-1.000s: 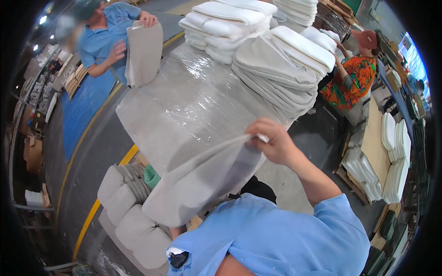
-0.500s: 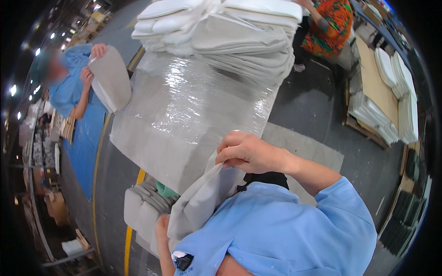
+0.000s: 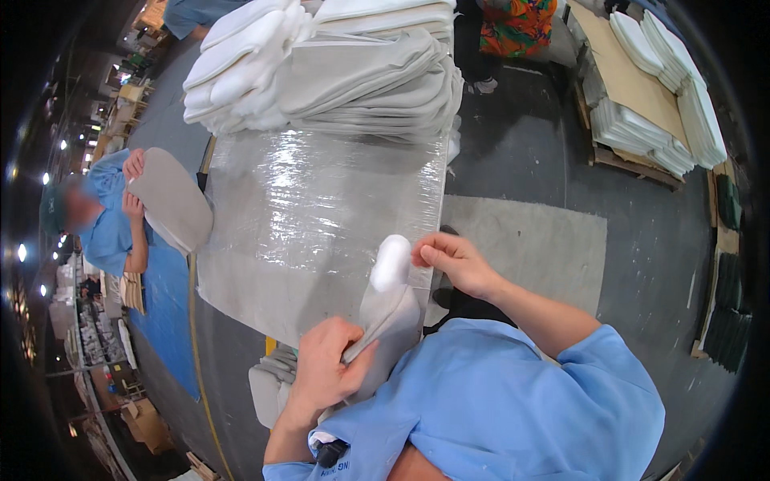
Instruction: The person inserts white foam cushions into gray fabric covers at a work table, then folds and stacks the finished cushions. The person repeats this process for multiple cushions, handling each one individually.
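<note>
Low in front of my body, a grey fabric cushion cover [image 3: 395, 321] leans against the wrapped table edge. A rounded end of white padding [image 3: 391, 263] sticks out of its top. My left hand [image 3: 333, 365] is closed on a folded edge of the cover, fingers and thumb pinching the cloth. Just right of the padding is my right hand [image 3: 457, 260], its fingers loosely curled and slightly blurred, with nothing visible in them. The fingertips are at or very near the padding; contact is unclear. The cover's lower part is hidden by my left hand and shirt.
Stacked grey covers [image 3: 369, 84] and white pads [image 3: 241, 68] fill the far end of the plastic-wrapped table [image 3: 241, 232]. More grey pieces [image 3: 271, 393] lie at lower left. A co-worker [image 3: 112, 212] holds a grey cushion at left. A pallet of white pads [image 3: 634, 120] stands at right.
My right hand has left the cover's edge and moved slightly right. White padding now shows at the cover's top. My left hand has come up onto the cover's edge. The view has shifted.
</note>
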`<state>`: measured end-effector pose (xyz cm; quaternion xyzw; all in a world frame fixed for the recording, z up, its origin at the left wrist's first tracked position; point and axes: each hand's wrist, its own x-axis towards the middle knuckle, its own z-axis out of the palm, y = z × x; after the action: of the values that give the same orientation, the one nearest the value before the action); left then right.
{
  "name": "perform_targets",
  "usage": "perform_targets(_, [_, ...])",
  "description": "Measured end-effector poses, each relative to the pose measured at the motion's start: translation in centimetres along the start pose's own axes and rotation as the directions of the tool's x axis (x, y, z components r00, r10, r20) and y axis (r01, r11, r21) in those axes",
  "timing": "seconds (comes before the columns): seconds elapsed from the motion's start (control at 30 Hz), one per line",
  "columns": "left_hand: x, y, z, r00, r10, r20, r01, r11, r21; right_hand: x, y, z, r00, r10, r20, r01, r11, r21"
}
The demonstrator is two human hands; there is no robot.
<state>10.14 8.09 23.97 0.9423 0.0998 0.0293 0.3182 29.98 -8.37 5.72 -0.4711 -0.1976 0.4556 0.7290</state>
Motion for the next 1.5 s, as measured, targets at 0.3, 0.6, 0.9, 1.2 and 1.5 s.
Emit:
perform_targets(0.3, [-0.5, 0.7, 0.5, 0.997, 0.075, 0.009, -0.075, 0.995, -0.059, -2.1, 14.6, 1.3, 0.660, 0.386, 0.645, -0.750, 0.399, 0.528])
perform_targets(0.6, [-1.4, 0.7, -0.9, 0.985, 0.027, 0.170, 0.008, 0.979, -0.203, -2.1, 10.3, 1.1, 0.637, 0.321, 0.701, -0.763, 0.390, 0.515])
perform_targets(0.9, [4.8, -5.8, 2.0, 0.954, -0.104, 0.280, 0.162, 0.968, -0.192, -3.0, 8.4, -0.3, 0.732, 0.251, 0.633, -0.645, 0.553, 0.527])
perform_targets(1.2, [6.1, -7.0, 4.2, 0.912, 0.271, 0.309, -0.334, 0.926, 0.177, -3.5, 5.8, 1.2, 0.996, 0.080, 0.044, -0.090, 0.941, 0.327])
perform_targets(1.5, [4.2, -8.3, 4.8, 0.971, 0.165, 0.175, -0.236, 0.797, 0.556, -2.9, 3.8, 3.6, 0.960, -0.239, -0.147, 0.193, 0.942, -0.275])
